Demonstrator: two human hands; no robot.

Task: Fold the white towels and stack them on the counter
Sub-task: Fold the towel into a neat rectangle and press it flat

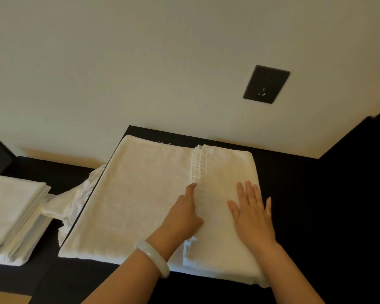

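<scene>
Both palms flat on white towel (pixel 140 194): left hand (pixel 182 213), right hand (pixel 251 213); black counter (pixel 305 205).

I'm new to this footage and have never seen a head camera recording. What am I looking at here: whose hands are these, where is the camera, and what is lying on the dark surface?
There is no machine here. A person wears one wide-angle camera on the head, looking forward and down, so you see their own two bare hands from above.

On the dark counter lies a white towel, partly folded: its right part is turned over, with a fringed edge running down the middle. The left hand, with a pale bangle on its wrist, rests at that edge. The right hand lies flat and open on the folded part. Neither hand grips anything.

At the left sits a stack of folded towels. A dark wall socket is on the wall behind.
</scene>
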